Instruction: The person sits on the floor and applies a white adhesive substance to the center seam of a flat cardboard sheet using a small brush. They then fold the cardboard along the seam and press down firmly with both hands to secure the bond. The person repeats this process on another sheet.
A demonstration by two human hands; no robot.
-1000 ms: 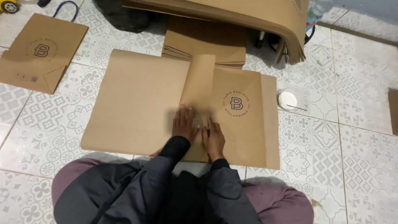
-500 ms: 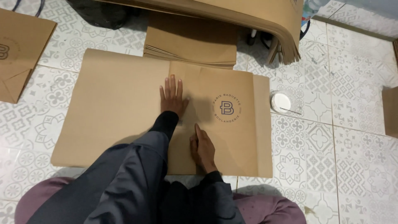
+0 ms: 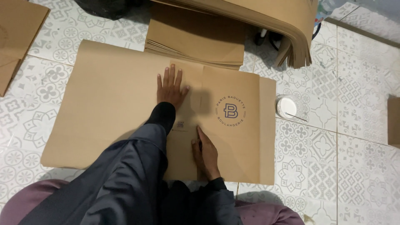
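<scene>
Here we are, looking straight down: one big brown paper sheet [image 3: 125,108] lies flat on the tiled floor [image 3: 358,137], long axis running side to side, with a folded flap over its right half that carries a round printed emblem [image 3: 230,111]. Taking that emblem as the landmark: the left hand [image 3: 170,88] sits just to its left and a touch farther from the person, palm down, fingers spread wide, pressing flat, nothing gripped. The right hand [image 3: 206,154] is below the emblem, nearer the body, fingers straight and together, laid along the flap's upright edge; its grip is open too, holding nothing. That fold edge runs away from the person, directly between the two hands, and the right hand is the one lying on it, while the left presses just beside it.

The count: two hands, one sheet being worked. Beyond the emblem lies one flat stack of brown sheets [image 3: 196,39], with one thick draped bundle of sheets [image 3: 275,21] above that. Right of the emblem, just off the sheet's edge, sits one small white round pot [image 3: 286,107]. Far left, one more brown piece [image 3: 16,37] shows at the frame edge
</scene>
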